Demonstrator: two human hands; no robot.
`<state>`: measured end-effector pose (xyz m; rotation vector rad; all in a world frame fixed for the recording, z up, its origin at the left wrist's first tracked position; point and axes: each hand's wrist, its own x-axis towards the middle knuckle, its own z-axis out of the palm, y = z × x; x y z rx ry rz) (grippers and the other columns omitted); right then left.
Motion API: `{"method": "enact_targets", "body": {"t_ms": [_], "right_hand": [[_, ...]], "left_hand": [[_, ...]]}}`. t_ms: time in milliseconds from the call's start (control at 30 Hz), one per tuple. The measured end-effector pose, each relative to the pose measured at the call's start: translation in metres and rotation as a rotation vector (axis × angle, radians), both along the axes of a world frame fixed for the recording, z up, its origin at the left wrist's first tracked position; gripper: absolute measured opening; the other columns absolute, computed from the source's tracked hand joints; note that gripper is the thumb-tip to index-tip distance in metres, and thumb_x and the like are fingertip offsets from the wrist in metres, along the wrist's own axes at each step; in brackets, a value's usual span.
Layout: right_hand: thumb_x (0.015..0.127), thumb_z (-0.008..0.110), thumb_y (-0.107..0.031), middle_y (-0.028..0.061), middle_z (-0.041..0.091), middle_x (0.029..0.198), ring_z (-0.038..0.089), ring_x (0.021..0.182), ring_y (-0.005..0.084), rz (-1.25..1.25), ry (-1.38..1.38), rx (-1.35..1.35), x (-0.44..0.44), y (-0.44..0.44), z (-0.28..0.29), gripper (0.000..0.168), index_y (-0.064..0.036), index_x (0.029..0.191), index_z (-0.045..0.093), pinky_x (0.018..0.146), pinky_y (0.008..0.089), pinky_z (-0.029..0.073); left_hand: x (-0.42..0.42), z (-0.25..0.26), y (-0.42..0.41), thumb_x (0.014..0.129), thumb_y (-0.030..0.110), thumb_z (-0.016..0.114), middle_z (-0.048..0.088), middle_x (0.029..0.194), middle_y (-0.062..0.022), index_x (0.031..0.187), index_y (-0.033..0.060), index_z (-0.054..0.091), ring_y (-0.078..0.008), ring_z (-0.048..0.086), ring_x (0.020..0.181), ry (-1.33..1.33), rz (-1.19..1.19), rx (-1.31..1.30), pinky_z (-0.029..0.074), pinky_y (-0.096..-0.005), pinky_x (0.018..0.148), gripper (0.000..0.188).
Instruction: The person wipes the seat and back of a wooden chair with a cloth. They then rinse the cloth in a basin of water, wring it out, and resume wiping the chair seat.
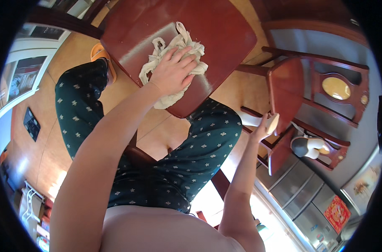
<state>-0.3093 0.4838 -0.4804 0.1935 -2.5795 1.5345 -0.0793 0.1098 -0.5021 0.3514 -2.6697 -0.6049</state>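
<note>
My left hand [175, 71] presses down on a crumpled cream cloth [165, 100], its fingers spread over the folds. Beneath the cloth is the glossy red-brown seat of a wooden chair [222, 34]. A pale, hazy band [147, 42] crosses the seat and passes under the cloth; whether it is residue or reflected light I cannot tell. Off to the right, my right hand [259, 130] grips a white and cream object [273, 123], perhaps a bottle, in front of another chair. Its far part is hidden by my fingers.
To the right stand wooden chairs with carved backs [361, 94], one carrying a black-and-white item [307, 147]. A steel refrigerator [301, 189] is at lower right. A white-framed cabinet [24, 72] and a floor scale [32, 123] lie left. My knees flank the seat's near corner.
</note>
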Motion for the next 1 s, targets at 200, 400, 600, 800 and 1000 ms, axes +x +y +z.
{"method": "enact_targets", "body": {"t_ms": [200, 400, 600, 800, 1000], "right_hand": [[0.098, 0.070, -0.013, 0.0067, 0.059, 0.127, 0.057, 0.117, 0.0183, 0.312, 0.194, 0.164, -0.006, -0.096, 0.129, 0.044, -0.006, 0.138, 0.053, 0.102, 0.0343, 0.046], [0.093, 0.077, -0.016, 0.0037, 0.065, 0.113, 0.062, 0.103, 0.0164, 0.571, 0.162, 0.459, -0.001, -0.148, 0.098, 0.041, -0.005, 0.130, 0.062, 0.093, 0.0319, 0.051], [0.088, 0.078, -0.012, 0.0019, 0.069, 0.097, 0.065, 0.082, 0.0108, 0.541, -0.312, 0.292, 0.025, -0.175, 0.030, 0.038, -0.005, 0.124, 0.069, 0.072, 0.0281, 0.055], [0.089, 0.077, -0.012, 0.0022, 0.069, 0.094, 0.066, 0.080, 0.0115, 0.502, -0.388, 0.398, 0.021, -0.199, 0.010, 0.032, -0.004, 0.119, 0.069, 0.068, 0.0297, 0.055], [0.090, 0.074, -0.008, 0.0013, 0.068, 0.094, 0.066, 0.080, 0.0124, 0.535, -0.326, 0.373, -0.012, -0.196, -0.014, 0.036, -0.006, 0.126, 0.068, 0.067, 0.0309, 0.055]], "left_hand": [[0.022, -0.040, -0.041, 0.089, 0.038, 0.068, 0.061, 0.133, -0.0007, 0.122, 0.0153, 0.066, -0.0254, 0.039, 0.146, -0.007, -0.019, -0.051, 0.025, -0.0546, 0.123, 0.040], [0.065, -0.035, -0.058, 0.092, 0.040, 0.066, 0.056, 0.145, -0.0008, 0.123, 0.0159, 0.066, -0.0265, 0.035, 0.149, 0.028, 0.264, -0.010, 0.023, -0.0568, 0.124, 0.039], [0.067, -0.033, -0.054, 0.089, 0.037, 0.068, 0.056, 0.145, -0.0022, 0.124, 0.0161, 0.066, -0.0275, 0.037, 0.147, 0.031, 0.250, 0.015, 0.028, -0.0527, 0.122, 0.041], [0.067, -0.032, -0.054, 0.087, 0.037, 0.070, 0.060, 0.137, -0.0015, 0.116, 0.0163, 0.067, -0.0277, 0.040, 0.144, 0.088, 0.266, -0.006, 0.032, -0.0510, 0.120, 0.037], [0.064, -0.031, -0.055, 0.086, 0.036, 0.070, 0.059, 0.138, -0.0013, 0.117, 0.0161, 0.067, -0.0279, 0.040, 0.144, 0.079, 0.260, -0.008, 0.032, -0.0504, 0.119, 0.037]]}}
